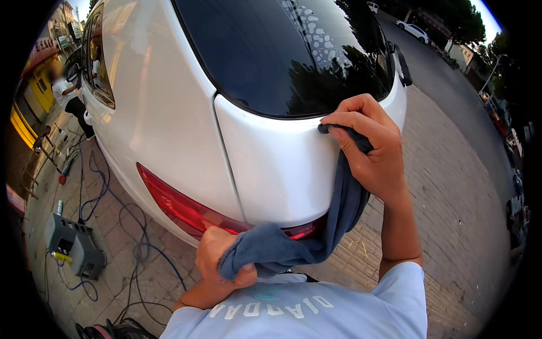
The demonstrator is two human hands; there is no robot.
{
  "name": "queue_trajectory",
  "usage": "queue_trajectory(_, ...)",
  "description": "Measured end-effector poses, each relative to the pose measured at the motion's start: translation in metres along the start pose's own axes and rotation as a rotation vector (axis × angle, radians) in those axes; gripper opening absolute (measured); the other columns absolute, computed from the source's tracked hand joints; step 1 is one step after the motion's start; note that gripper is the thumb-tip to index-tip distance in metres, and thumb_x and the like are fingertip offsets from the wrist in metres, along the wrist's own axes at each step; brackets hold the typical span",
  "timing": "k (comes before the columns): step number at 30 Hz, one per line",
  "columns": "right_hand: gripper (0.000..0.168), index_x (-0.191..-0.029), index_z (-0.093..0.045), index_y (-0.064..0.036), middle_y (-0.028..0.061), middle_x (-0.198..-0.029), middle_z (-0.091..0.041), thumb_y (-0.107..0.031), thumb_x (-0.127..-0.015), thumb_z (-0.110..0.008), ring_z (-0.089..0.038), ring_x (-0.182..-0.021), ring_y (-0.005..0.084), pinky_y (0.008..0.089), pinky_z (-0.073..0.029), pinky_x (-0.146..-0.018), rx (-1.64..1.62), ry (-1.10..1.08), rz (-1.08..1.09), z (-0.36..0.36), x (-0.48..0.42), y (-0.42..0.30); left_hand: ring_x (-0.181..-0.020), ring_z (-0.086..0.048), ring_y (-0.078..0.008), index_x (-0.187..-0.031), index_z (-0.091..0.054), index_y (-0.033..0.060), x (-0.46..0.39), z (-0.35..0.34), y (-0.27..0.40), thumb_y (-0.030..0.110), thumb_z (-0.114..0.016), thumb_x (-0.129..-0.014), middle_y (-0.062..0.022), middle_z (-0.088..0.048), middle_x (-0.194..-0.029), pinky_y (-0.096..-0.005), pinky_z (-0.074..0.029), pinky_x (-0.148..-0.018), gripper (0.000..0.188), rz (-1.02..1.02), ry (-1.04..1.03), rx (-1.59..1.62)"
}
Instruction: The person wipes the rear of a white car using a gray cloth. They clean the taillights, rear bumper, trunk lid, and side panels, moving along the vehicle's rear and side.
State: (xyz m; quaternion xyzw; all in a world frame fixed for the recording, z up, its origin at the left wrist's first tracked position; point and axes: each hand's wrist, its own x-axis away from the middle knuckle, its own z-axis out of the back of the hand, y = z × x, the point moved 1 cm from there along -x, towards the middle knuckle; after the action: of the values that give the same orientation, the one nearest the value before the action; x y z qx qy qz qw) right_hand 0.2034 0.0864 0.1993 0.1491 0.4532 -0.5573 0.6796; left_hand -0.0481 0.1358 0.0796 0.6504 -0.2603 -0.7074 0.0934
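Note:
One dark blue-grey cloth (pixel 296 250) runs between both of my hands. My left hand (pixel 220 258) grips its bunched end low down, just in front of the red tail light (pixel 178 203) of a white car. Higher up, my right hand (pixel 368 140) pinches the other end between thumb and fingers. A folded tip of cloth there is at the white tailgate panel (pixel 275 165), right below the dark rear window (pixel 254 63). The middle of the cloth hangs in a loop past the tail light's right part.
Blue and black hoses or cables (pixel 144 245) lie coiled over the paving at left. Grey plastic step stools (pixel 76 245) stand there with a yellow can (pixel 62 257). Farther along the car's side is another person (pixel 65 93). A rear wiper (pixel 402 65) juts out at right.

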Motion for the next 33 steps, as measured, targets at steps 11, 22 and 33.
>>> queue_trajectory(11, 0.011, -0.084, -0.063, 0.002, 0.0110, -0.079, -0.051, 0.002, -0.076, -0.070, -0.054, -0.072, 0.0247, 0.0339, -0.044, -0.062, 0.014, -0.070, 0.001, -0.022, -0.017, -0.012, -0.054, -0.058, -0.0312, -0.079, -0.069, 0.0026, 0.009, 0.016, 0.001, 0.018, -0.073, -0.065, -0.0112, -0.060, -0.065, -0.0364, -0.044, -0.051, 0.021, 0.276, -0.317, -0.043)
queue_trajectory(22, 0.010, -0.079, -0.060, 0.001, 0.0097, -0.076, -0.050, 0.004, -0.073, -0.068, -0.052, -0.070, 0.0225, 0.0328, -0.041, -0.061, 0.019, -0.102, -0.049, -0.025, -0.025, -0.014, -0.051, -0.057, -0.0316, -0.078, -0.068, 0.0020, -0.023, 0.008, 0.016, 0.015, -0.071, -0.058, -0.0115, -0.059, -0.062, -0.0363, -0.046, -0.050, 0.023, 0.239, -0.297, -0.014)
queue_trajectory(33, 0.009, -0.080, -0.063, 0.001, 0.0085, -0.073, -0.054, 0.003, -0.074, -0.068, -0.054, -0.066, 0.0199, 0.0300, -0.042, -0.060, 0.014, -0.056, -0.129, -0.015, -0.016, -0.009, -0.053, -0.057, -0.0320, -0.076, -0.068, 0.0022, -0.024, 0.012, 0.023, 0.015, -0.071, -0.058, -0.0114, -0.060, -0.064, -0.0373, -0.045, -0.051, 0.023, 0.287, -0.319, -0.066)
